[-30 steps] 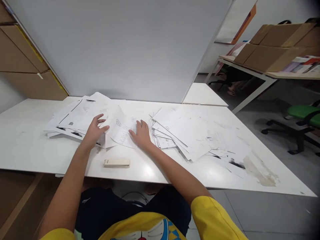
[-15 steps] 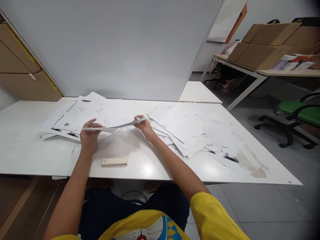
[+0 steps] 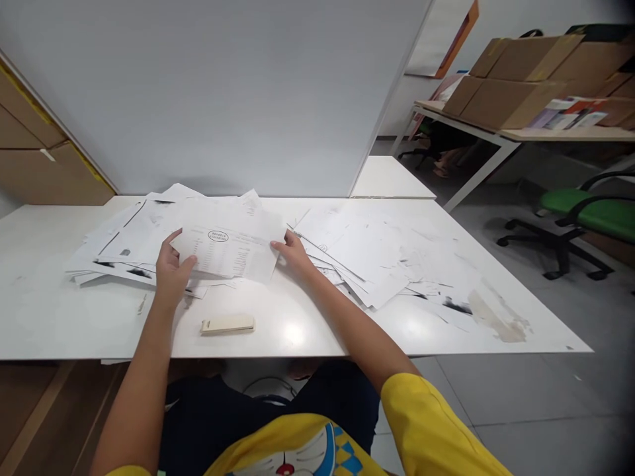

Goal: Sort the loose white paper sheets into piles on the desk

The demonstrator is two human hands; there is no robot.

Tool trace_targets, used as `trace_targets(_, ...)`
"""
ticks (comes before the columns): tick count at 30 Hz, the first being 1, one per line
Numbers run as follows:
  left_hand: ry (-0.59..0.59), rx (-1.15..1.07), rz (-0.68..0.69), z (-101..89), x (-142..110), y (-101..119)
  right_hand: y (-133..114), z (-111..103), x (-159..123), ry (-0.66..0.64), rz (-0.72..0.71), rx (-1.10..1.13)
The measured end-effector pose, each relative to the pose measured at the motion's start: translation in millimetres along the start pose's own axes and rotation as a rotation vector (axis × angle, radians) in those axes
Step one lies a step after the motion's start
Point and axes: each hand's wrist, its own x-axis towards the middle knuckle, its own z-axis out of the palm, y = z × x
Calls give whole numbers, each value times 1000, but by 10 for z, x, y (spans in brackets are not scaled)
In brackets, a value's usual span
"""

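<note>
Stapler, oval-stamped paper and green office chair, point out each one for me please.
Stapler (image 3: 228,324): head view, middle of its cream body.
Oval-stamped paper (image 3: 225,254): head view, printed face below the stamp.
Green office chair (image 3: 561,203): head view, on the seat.

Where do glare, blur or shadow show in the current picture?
Head view: glare on the white table; small print on the held paper too soft to read; shadow along the foot of the panel; right edge of the frame darkened.

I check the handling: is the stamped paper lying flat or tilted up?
Tilted up: left hand and right hand hold the stamped paper at opposite sides, printed face turned toward us.
</note>
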Motion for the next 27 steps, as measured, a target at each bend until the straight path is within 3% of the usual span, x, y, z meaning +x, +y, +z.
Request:
trace_targets(2, -65, 5, 1, -23, 45, 11, -30, -12, 1, -13, 18, 110)
trace_targets(5, -113, -1, 14, -37, 130, 22, -77, -34, 1, 30, -19, 88)
trace_targets(9, -74, 23, 55, -32, 250, 73, -162, -49, -25, 173, -90, 45)
trace_targets(12, -34, 83, 108, -16, 304, 141, -224, -40, -49, 283, -75, 94)
trace_targets(16, -8, 3, 143, 24, 324, 203, -255, -38, -46, 375, -41, 122)
trace_targets(21, 42, -22, 143, 72, 327, 202, -245, -64, -26, 361, -39, 136)
trace_targets(27, 144, -8, 188, 110, 345, 159, -307, -59, -50, 297, -138, 139)
